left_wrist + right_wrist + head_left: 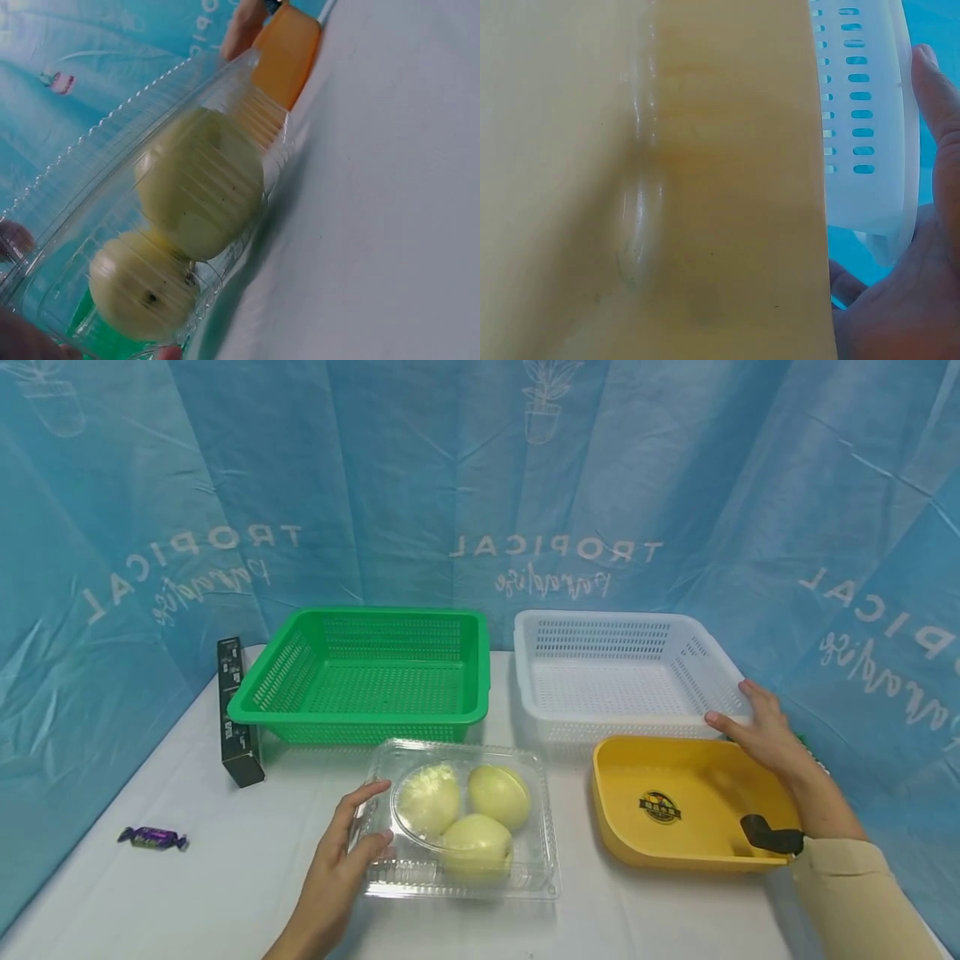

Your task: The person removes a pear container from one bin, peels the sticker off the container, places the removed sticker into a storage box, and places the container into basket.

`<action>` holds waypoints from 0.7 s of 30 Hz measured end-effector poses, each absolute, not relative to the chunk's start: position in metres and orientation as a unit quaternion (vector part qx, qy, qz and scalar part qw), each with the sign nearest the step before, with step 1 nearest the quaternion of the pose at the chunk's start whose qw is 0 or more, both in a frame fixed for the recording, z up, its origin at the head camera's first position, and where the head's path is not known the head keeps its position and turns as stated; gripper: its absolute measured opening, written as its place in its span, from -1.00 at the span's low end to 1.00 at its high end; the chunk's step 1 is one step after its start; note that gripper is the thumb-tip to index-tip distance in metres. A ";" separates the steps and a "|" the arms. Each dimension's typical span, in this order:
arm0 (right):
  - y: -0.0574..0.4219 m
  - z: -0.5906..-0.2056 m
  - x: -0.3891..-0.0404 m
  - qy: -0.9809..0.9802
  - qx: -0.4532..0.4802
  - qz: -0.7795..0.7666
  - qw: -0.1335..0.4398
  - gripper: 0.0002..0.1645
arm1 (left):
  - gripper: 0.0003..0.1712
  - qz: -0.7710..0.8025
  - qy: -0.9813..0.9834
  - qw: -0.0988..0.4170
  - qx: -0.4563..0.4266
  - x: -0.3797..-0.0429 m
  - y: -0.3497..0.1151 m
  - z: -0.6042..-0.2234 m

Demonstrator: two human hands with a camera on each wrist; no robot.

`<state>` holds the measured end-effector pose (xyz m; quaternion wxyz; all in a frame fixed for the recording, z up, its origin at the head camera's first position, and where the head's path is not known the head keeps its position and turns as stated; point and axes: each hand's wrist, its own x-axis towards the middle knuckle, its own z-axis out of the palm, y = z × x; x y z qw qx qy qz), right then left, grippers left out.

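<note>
In the head view my left hand (pixel 337 868) grips the left side of a clear plastic clamshell box (pixel 536 852). Three pale yellow-green round fruits (pixel 498 797) lie inside it; their exact kind is unclear. From the left wrist view, two of the fruits (pixel 202 187) show through the box's ribbed wall, and fingertips appear at its near end. My right hand (pixel 768 735) holds the front right corner of a white perforated basket (pixel 630 718), thumb on the rim. Its lower fingers are partly hidden in the right wrist view, behind the yellow tray (pixel 735 187).
A green perforated basket (pixel 360 718) stands at the back left, beside a long black box (pixel 238 752). One purple wrapped candy (pixel 153 837) lies on the left of the white table. The yellow tray is under my right forearm. Blue printed curtains (pixel 420 485) surround the table.
</note>
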<state>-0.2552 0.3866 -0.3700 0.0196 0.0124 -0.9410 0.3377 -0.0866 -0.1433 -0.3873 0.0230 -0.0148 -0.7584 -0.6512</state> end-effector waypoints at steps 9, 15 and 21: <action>0.385 -0.370 -0.254 -0.939 0.011 0.343 0.020 0.15 | -0.44 -0.670 -0.742 0.024 -0.011 -0.088 -0.142 -0.382; 0.386 -0.370 -0.254 -0.940 0.009 0.342 0.019 0.16 | -0.42 -0.676 -0.736 0.017 -0.007 -0.088 -0.144 -0.373; 0.387 -0.371 -0.256 -0.942 0.007 0.336 0.019 0.17 | -0.43 -0.685 -0.728 0.011 -0.014 -0.087 -0.147 -0.356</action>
